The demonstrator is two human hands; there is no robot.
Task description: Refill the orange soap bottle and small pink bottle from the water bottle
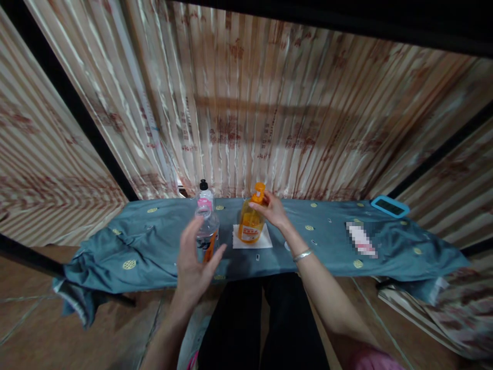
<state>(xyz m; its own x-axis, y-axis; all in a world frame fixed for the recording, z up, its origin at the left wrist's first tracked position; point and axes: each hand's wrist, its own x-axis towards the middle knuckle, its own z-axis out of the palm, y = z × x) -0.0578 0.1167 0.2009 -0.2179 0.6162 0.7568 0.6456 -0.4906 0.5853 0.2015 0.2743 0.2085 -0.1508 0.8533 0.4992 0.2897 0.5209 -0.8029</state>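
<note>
A narrow table draped in a teal cloth [154, 246] stands in front of me. My right hand [271, 209] is closed round the neck of an orange bottle [251, 222] with an orange cap, which stands upright on a white paper square [265, 239]. My left hand [192, 259] is raised in front of a clear plastic bottle [208, 228]; the fingers are apart and curved beside it, and I cannot make out whether they touch it. Behind that stands a small bottle with a black cap and pink label [205, 195].
A striped, patterned curtain [246, 113] hangs behind the table. A blue-framed flat device [390, 206] lies at the far right end of the cloth. A tiled floor [38, 318] lies to the left below the cloth's hanging edge. My dark-clothed legs [262, 329] are under the table's front.
</note>
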